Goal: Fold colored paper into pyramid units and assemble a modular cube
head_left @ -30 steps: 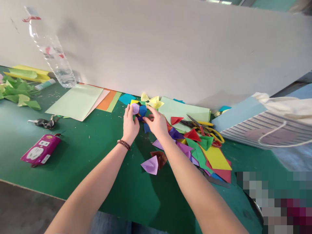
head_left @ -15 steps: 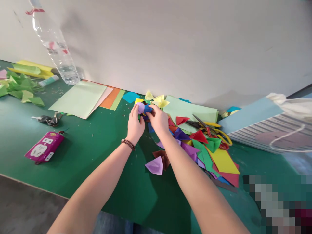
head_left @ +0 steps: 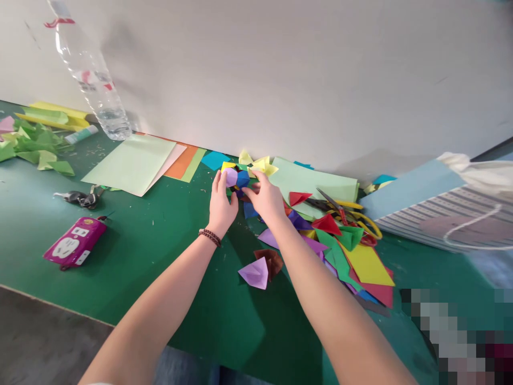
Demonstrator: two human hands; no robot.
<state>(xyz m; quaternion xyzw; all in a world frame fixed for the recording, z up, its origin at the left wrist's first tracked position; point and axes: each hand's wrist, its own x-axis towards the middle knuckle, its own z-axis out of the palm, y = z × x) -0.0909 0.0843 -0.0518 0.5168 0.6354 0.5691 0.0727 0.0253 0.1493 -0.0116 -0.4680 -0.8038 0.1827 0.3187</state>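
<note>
A small folded-paper ball [head_left: 242,179] with lilac, blue and yellow facets is held just above the green table. My left hand [head_left: 222,203] is closed on its left side, fingers along the lilac facet and thumb below. At the right side, my right hand [head_left: 265,199] has its thumb at the lower edge and its fingers beside the blue facet, in a loose grip. Pale yellow folded paper [head_left: 262,164] stands just behind. Nearer me lie a lilac folded piece [head_left: 255,273] and a brown folded piece [head_left: 272,262].
Coloured paper pieces [head_left: 339,259] and scissors [head_left: 340,209] lie to the right, by a striped bag [head_left: 436,208]. To the left are paper sheets [head_left: 130,163], a plastic bottle [head_left: 96,88], keys [head_left: 82,198], a magenta packet [head_left: 76,241], a glue stick [head_left: 81,133] and green scraps [head_left: 36,141].
My right hand's fingers have slid a little to the right, off the blue facet, uncovering more of it. My left hand and the paper ball stay nearly in place.
</note>
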